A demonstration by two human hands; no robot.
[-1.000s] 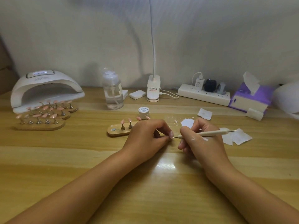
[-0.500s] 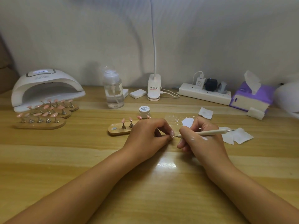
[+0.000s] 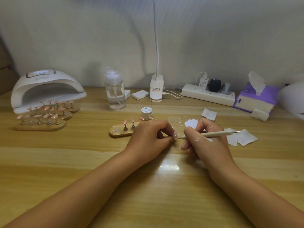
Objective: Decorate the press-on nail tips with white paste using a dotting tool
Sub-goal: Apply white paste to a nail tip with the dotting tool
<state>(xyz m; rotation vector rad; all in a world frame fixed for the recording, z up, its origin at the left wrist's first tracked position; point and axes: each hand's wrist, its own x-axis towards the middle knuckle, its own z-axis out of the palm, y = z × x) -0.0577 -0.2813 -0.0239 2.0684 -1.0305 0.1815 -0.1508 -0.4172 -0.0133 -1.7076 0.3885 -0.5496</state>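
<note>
Pale pink nail tip (image 3: 175, 135) pinched in left hand (image 3: 148, 137). Dotting tool (image 3: 212, 134), cream shaft with a metal point at each end, lies near-horizontal in right hand (image 3: 205, 142), its near point at the nail's lower edge. More pink tips on stands on wooden base (image 3: 120, 131) behind; small white paste jar (image 3: 146, 111), lid on, beyond.

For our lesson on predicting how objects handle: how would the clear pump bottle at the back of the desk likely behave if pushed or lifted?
The clear pump bottle stands tall on a narrow base, so a push near its cap would probably tip it. The liquid inside likely makes it fairly heavy. Its smooth wall may feel slippery.
</note>
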